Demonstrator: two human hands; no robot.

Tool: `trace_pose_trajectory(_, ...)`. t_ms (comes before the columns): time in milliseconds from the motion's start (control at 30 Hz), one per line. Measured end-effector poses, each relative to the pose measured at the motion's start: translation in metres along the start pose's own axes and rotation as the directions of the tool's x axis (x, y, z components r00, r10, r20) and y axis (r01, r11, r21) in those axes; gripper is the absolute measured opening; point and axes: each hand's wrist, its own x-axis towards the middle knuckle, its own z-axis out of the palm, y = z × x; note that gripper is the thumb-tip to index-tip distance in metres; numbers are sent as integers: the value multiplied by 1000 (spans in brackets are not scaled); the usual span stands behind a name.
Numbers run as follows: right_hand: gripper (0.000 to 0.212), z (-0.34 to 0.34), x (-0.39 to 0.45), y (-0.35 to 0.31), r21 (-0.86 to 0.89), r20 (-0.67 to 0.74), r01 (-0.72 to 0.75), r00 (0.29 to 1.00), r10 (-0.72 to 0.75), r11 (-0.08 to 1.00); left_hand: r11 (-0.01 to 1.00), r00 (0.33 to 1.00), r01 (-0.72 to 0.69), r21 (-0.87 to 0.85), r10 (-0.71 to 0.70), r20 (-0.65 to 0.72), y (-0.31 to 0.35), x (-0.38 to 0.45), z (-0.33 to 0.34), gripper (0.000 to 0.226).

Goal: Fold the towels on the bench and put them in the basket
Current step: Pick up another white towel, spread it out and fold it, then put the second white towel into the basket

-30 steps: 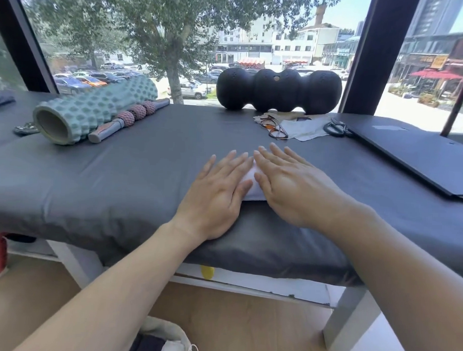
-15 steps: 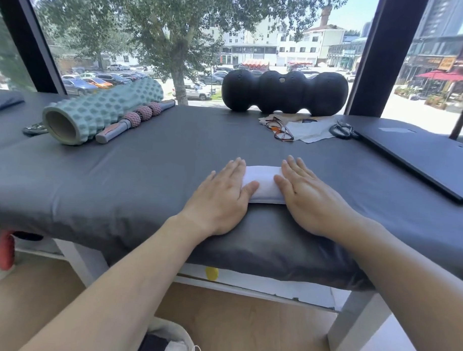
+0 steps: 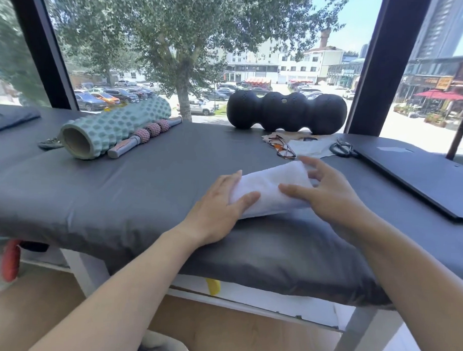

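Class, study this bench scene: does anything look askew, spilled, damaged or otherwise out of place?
Only mildly. The folded white towel lies at a slant to the bench edge, its right end lifted by the right hand while the left hand presses the other end. Nothing looks spilled or damaged.

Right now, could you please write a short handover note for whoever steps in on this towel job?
Left hand: flat on the left end of the folded white towel, thumb on top, pinning it to the bench.
Right hand: around the towel's right end, fingers spread, thumb on top; that end looks raised, but a firm grip is not clear.
Done: this towel is folded into a narrow strip near the bench's front edge.
Left: finish the fold and put it in the basket. The basket is not clearly in view; only a pale rim shows below.
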Motion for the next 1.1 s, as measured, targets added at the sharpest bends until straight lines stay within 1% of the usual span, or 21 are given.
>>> trace_pose_trajectory(67,70,2,-4,-13,106,8,89,996,-90,990,993,999,14,-117,-18,-33,2,-6,-12,81)
trace_pose_trajectory(167,77,12,-12,-34,235,84,197,972,-221,952,977,998,-24,-212,9,-69,6,-23,-37,83)
trace_pose_trajectory(267,81,31,-21,-54,373,184,219,935,-303,902,925,999,-39,-379,34,-20,6,-45,-58,71)
trace_pose_trajectory(300,81,39,-23,-59,398,213,213,925,-315,892,897,1000,-21,-442,22,-4,4,-53,-62,66)
trace_pose_trajectory(367,83,60,-27,-68,407,264,185,914,-309,894,858,1000,29,-512,-21,20,-1,-70,-71,56)
trace_pose_trajectory(433,88,84,-33,-75,356,328,147,905,-271,923,837,998,70,-542,-62,33,-11,-89,-84,50)
trace_pose_trajectory(500,87,111,-40,-79,273,452,119,860,-237,955,822,992,120,-557,-123,33,-22,-111,-101,46)
trace_pose_trajectory(600,61,153,-57,-84,224,668,90,712,-219,971,816,977,193,-546,-210,32,-46,-145,-127,46)
trace_pose_trajectory(667,47,178,-71,-89,195,762,81,615,-203,978,814,967,227,-535,-253,25,-63,-169,-142,45)
trace_pose_trajectory(733,41,203,-82,-92,158,810,93,557,-183,983,813,956,263,-519,-292,26,-81,-191,-152,43)
trace_pose_trajectory(833,44,238,-96,-90,80,854,176,496,-158,981,809,932,338,-481,-360,48,-111,-214,-160,42)
trace_pose_trajectory(967,26,276,-108,-75,-17,893,241,439,-94,970,782,893,446,-435,-421,157,-153,-235,-165,42)
trace_pose_trajectory(1033,23,292,-113,-67,-63,917,274,396,-53,960,757,867,492,-430,-468,170,-170,-244,-168,56)
trace_pose_trajectory(1100,26,310,-116,-57,-96,941,276,339,-3,956,743,840,532,-405,-524,142,-186,-249,-168,69)
